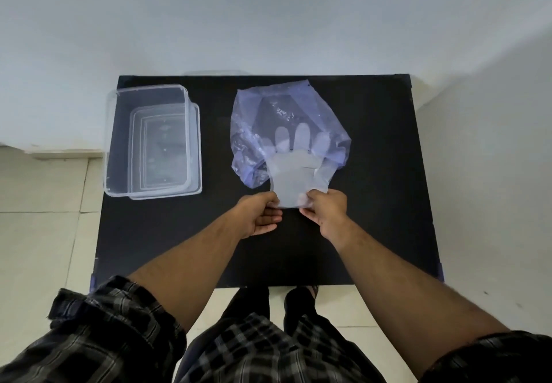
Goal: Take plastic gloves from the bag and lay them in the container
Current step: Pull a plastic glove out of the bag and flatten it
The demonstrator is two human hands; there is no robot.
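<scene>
Translucent plastic glove (pixel 291 173) is lying half out of the crinkled bluish bag (pixel 286 120) near the table's (pixel 373 203) middle, fingers inside the mouth, cuff toward the near edge. Left hand (pixel 259 215) and right hand (pixel 326 209) are each pinching a cuff corner, set apart, likely to keep the flimsy film flat while drawing it clear. Clear rigid container (pixel 150 140), rectangular with rounded corners, is sitting open by the far left corner, apparently empty.

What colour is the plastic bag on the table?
The bag is translucent pale purple-blue, seen in the head view.
</scene>
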